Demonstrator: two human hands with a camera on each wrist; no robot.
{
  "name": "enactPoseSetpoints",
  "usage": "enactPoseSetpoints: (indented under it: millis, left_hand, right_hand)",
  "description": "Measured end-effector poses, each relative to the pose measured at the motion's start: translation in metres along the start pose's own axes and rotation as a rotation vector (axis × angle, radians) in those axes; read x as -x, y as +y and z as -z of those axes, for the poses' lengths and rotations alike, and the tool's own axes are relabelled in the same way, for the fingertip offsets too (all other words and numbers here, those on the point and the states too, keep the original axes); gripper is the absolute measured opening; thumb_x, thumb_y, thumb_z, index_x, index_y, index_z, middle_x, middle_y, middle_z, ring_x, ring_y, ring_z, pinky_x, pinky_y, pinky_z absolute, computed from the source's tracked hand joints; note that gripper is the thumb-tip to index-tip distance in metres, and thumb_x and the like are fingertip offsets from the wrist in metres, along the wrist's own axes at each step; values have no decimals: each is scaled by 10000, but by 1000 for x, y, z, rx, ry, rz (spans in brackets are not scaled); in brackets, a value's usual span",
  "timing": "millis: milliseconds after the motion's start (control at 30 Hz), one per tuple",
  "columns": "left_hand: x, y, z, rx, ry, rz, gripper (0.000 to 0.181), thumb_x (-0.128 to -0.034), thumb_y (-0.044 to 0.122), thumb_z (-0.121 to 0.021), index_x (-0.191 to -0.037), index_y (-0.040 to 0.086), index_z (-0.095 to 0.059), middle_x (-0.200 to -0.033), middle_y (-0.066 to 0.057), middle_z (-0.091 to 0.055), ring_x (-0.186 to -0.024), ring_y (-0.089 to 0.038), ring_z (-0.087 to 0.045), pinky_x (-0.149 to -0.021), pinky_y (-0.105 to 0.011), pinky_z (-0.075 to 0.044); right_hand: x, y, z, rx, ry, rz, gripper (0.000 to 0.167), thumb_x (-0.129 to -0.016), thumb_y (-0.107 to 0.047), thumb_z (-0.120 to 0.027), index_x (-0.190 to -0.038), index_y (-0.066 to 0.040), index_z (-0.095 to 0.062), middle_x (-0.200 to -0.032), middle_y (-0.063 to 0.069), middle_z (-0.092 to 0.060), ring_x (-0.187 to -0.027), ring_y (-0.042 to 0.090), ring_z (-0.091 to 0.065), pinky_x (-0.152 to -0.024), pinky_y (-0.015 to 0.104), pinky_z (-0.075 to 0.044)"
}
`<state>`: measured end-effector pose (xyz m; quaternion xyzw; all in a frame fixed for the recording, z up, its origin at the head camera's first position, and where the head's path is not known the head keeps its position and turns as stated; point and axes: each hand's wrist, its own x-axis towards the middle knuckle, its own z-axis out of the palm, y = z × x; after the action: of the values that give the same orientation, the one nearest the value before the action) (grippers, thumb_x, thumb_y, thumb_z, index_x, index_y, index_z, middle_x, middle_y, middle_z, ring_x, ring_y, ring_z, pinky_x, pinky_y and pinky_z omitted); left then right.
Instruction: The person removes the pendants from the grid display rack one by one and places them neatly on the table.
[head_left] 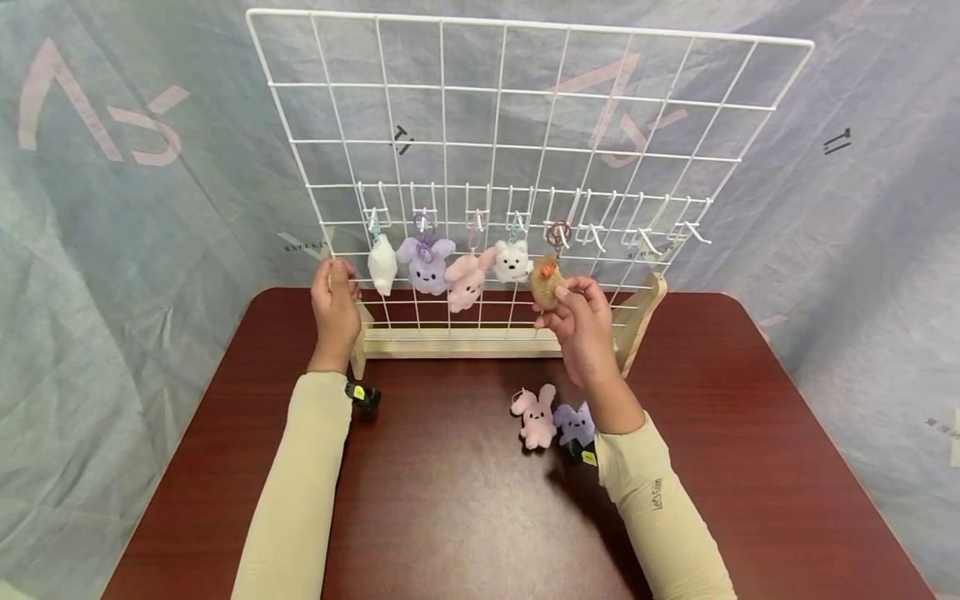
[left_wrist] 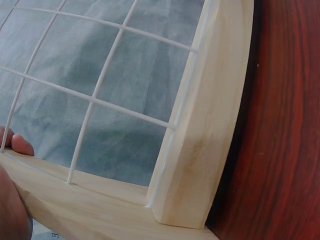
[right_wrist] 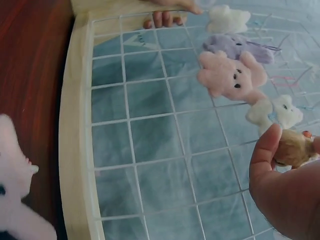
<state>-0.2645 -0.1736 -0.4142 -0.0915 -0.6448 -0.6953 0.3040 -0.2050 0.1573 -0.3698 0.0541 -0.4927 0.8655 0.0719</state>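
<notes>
My right hand (head_left: pixel 583 327) pinches a brown plush keychain (head_left: pixel 546 283) with an orange beak-like patch. Its brown coiled cord (head_left: pixel 558 233) is up at a hook of the white wire grid rack (head_left: pixel 442 142). In the right wrist view, the thumb lies against the brown plush (right_wrist: pixel 292 147). My left hand (head_left: pixel 335 304) grips the left edge of the rack, fingertips (left_wrist: pixel 21 145) showing behind the wires in the left wrist view. Left of the brown plush hang a white bear plush (head_left: pixel 512 262), a pink bunny plush (head_left: pixel 468 282), a purple bunny plush (head_left: pixel 427 268) and a white plush (head_left: pixel 382 265).
A pink bunny plush (head_left: pixel 537 419) and a purple plush (head_left: pixel 574 423) lie on the dark red table (head_left: pixel 442 483), near my right wrist. Several bare hooks (head_left: pixel 643 240) stick out at the rack's right. Wooden feet (head_left: pixel 641 321) hold the rack up.
</notes>
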Motion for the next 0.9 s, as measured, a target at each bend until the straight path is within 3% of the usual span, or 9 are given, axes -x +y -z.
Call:
enactPoseSetpoints:
  millis: [200, 333, 433, 600, 733, 900]
  left_hand:
    - [0, 0, 0, -29, 0, 22, 393, -1133, 186, -374, -964, -161, -453, -632, 86, -368, -604, -105, -349, -626, -302, -360]
    - [0, 1, 0, -34, -5, 24, 421, -1135, 188, -368, -1007, -209, -426, -643, 98, -371, -610, -85, -351, -633, -329, -355]
    - [0, 2, 0, -27, -7, 22, 380, -1134, 182, -368, -958, -142, -457, -650, 87, -373, -612, -83, -351, -635, -334, -353]
    - [-2, -9, 2, -17, 5, 25, 294, -1131, 183, -379, -885, 137, -531, -645, 54, -366, -601, -84, -350, -626, -283, -364]
    - [-6, -22, 5, -12, 22, 20, 290, -1132, 181, -383, -885, 175, -534, -658, 15, -363, -595, -94, -357, -623, -209, -383]
    - [-8, -28, 7, 4, 27, 19, 296, -1137, 217, -406, -877, 188, -544, -653, 14, -370, -586, -112, -358, -610, -214, -388]
  right_hand:
    - [-1, -4, 0, -58, -38, -24, 162, -1009, -42, -416, -934, -137, -524, -944, 27, -581, -781, 167, -626, -650, 249, -524]
    - [-4, -5, 1, -72, -49, -84, 215, -1066, -129, -365, -949, -164, -543, -957, -12, -578, -820, 170, -616, -679, 247, -526]
    - [-6, -5, -1, -76, -19, -130, 272, -1126, -195, -357, -946, -178, -560, -948, -20, -581, -822, 173, -621, -689, 254, -529]
    - [-10, -6, -4, -64, 21, -203, 277, -1154, -334, -410, -998, -187, -586, -967, -6, -608, -817, 152, -608, -714, 243, -536]
    - [-12, -6, -5, -64, 19, -260, 243, -1146, -368, -415, -1099, -185, -568, -1012, 11, -620, -831, 143, -601, -733, 223, -536]
    - [-13, -6, -4, -101, 34, -322, 189, -1143, -330, -436, -1132, -185, -557, -991, 2, -632, -827, 131, -601, -738, 206, -546]
